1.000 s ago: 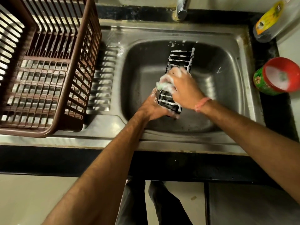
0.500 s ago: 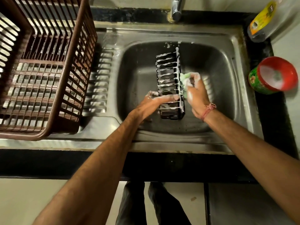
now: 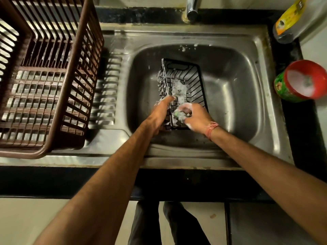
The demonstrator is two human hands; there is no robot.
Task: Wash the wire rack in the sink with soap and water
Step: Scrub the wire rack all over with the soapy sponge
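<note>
Below, steel sink (image 3: 261, 71) in black counter (image 3: 307, 142); left hand (image 3: 160, 112) gripping wire rack (image 3: 192, 75), right hand (image 3: 196, 119) clutching sponge (image 3: 178, 115).

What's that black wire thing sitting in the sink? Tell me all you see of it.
The wire rack is a black, oblong basket of thin metal wires with a solid end panel. It lies in the steel sink, open side up, white foam clinging inside. The left hand grips its left wall; the right hand works a soapy sponge at its near end.
</note>
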